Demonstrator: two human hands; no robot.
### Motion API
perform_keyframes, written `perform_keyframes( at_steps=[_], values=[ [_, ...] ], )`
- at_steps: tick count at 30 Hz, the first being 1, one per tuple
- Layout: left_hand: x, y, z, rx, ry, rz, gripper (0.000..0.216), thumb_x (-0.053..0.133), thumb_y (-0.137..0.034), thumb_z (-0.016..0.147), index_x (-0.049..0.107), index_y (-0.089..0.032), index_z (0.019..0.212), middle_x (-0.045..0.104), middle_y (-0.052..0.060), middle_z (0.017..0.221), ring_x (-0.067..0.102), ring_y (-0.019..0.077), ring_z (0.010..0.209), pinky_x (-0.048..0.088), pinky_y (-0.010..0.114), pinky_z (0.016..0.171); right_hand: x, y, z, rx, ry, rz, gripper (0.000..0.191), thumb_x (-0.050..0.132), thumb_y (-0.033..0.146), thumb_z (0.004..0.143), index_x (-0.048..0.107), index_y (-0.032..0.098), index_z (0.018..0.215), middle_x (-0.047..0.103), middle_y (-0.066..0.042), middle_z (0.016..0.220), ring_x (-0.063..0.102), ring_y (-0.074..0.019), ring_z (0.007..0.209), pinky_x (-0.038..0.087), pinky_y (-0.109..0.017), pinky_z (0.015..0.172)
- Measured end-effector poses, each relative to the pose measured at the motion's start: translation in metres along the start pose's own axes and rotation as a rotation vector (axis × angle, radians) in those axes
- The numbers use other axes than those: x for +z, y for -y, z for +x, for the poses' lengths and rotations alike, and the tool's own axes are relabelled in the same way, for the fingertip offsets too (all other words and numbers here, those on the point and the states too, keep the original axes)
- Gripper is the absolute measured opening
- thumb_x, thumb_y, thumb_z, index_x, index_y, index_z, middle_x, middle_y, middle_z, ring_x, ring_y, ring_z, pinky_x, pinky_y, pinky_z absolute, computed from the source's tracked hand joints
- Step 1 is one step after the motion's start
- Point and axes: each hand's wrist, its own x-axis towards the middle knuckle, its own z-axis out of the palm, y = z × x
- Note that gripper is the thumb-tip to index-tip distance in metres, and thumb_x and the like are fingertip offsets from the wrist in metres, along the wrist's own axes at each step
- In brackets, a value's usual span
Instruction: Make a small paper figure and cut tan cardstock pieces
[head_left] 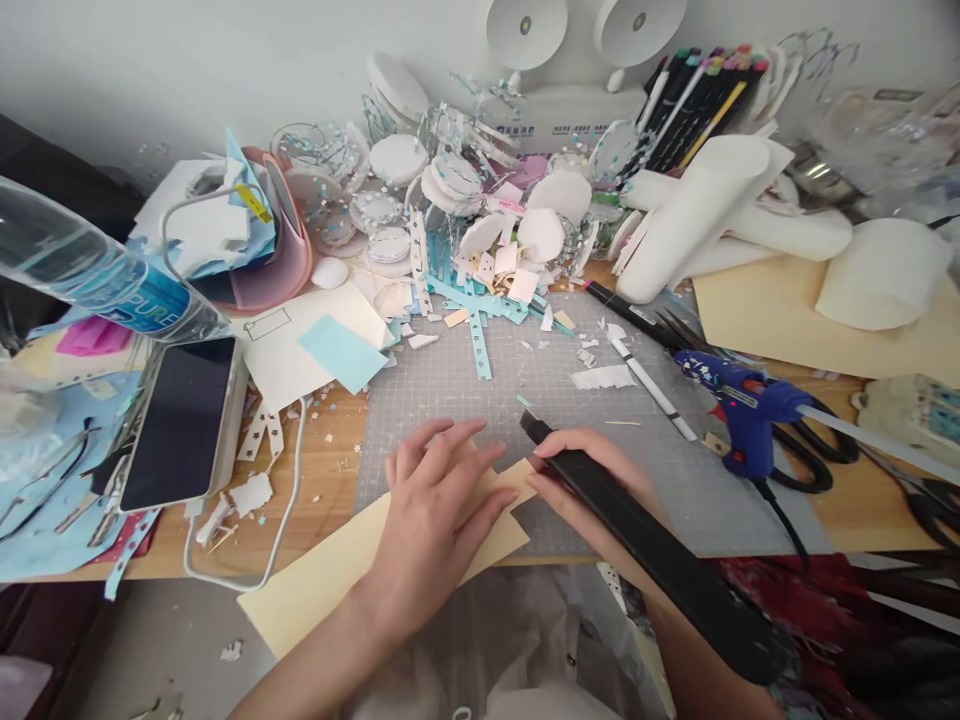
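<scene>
My left hand [442, 490] lies over a cream paper sheet [322, 575] at the front edge of the grey cutting mat [442, 395]. Its fingers are spread, the fingertips reaching toward my right hand. My right hand [592, 475] is closed around a long, thick black tool [637, 530] with a narrow grey tip; I cannot make out its exact kind. The tool slants from the mat down toward the lower right. Under the right fingers and thumb shows a small cream paper piece [523, 484]. A thin turquoise sliver lies beside the tip.
A blue glue gun [750, 405] with its cable lies at right, near scissors [926, 500] and a white pen [652, 385]. White discs and paper scraps [517, 270] crowd the back. At left are a phone [180, 425], a white cable and a water bottle [112, 285].
</scene>
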Motion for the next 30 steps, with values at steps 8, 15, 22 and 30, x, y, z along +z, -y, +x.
perform_keyframes(
  at_steps=[8,15,22,30],
  values=[
    [-0.055,-0.012,0.01,-0.109,0.086,-0.35,0.007,0.071,-0.024,0.088,0.067,-0.023,0.082,0.063,0.0,0.09,0.06,0.0163,0.085,0.044,0.032,0.077,-0.001,0.046,0.004,-0.125,0.02,0.003,0.019,0.066,0.012,0.086,0.061,0.028,0.095,0.067,0.004,0.086,0.065,-0.0123,0.073,0.055,-0.021,0.07],
    [-0.073,-0.017,0.005,-0.161,0.068,-0.485,0.009,0.077,-0.03,0.082,0.07,-0.026,0.078,0.063,0.0,0.081,0.06,0.0165,0.08,0.048,0.029,0.071,-0.005,0.07,0.006,-0.188,0.055,-0.039,0.017,0.068,0.017,0.086,0.061,0.03,0.094,0.068,0.004,0.083,0.065,-0.0144,0.07,0.056,-0.024,0.066],
    [-0.086,-0.014,0.002,-0.28,0.119,-0.552,0.038,0.083,-0.032,0.074,0.07,-0.034,0.109,0.074,-0.001,0.091,0.068,0.0193,0.082,0.054,0.03,0.072,-0.01,0.081,0.004,-0.236,0.053,-0.079,0.02,0.069,0.014,0.085,0.062,0.03,0.094,0.068,0.005,0.084,0.065,-0.0127,0.07,0.056,-0.022,0.067],
    [-0.088,-0.016,0.001,-0.361,0.183,-0.655,0.022,0.084,-0.029,0.07,0.071,-0.03,0.088,0.069,-0.005,0.073,0.065,0.0141,0.065,0.051,0.023,0.058,-0.01,0.083,0.0,-0.22,0.065,-0.079,0.019,0.069,0.015,0.085,0.062,0.03,0.093,0.068,0.005,0.082,0.065,-0.0125,0.069,0.055,-0.02,0.063]
  ],
)
